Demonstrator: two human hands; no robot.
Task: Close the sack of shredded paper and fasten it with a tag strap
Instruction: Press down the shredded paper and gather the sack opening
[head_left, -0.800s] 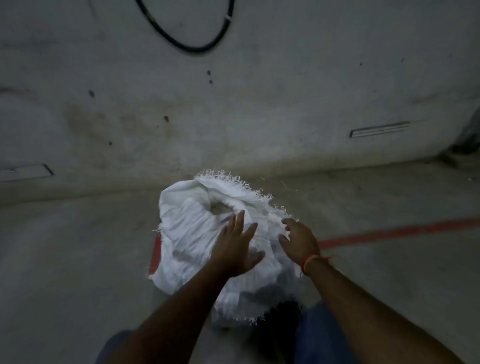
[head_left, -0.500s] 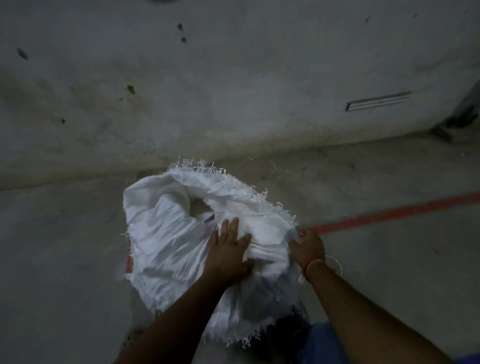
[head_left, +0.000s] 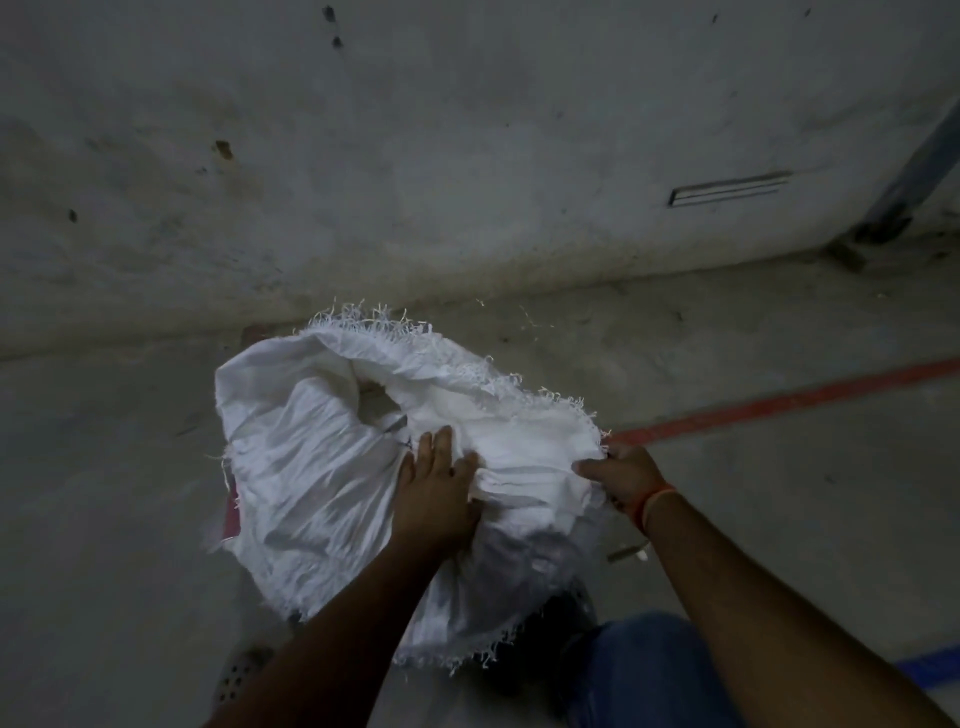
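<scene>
My left hand (head_left: 434, 493) pinches pleated cloth at the sack (head_left: 332, 467) neck; my right hand (head_left: 626, 475) grips the frayed edge, gathering it closed. The sack stands on the floor (head_left: 104, 467); beyond, its mouth (head_left: 376, 405) gapes.

White woven sack (head_left: 322, 467), frayed edge; red floor line (head_left: 779, 400); orange wrist band (head_left: 655, 501); blue trousers (head_left: 644, 670); grey floor (head_left: 104, 493) w/ stains.

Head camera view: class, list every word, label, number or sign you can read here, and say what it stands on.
None can be read.
White sack: plain woven cloth, no print showing.
Wall: only stains and a slotted vent, no lettering.
Floor: a red line, no text.
</scene>
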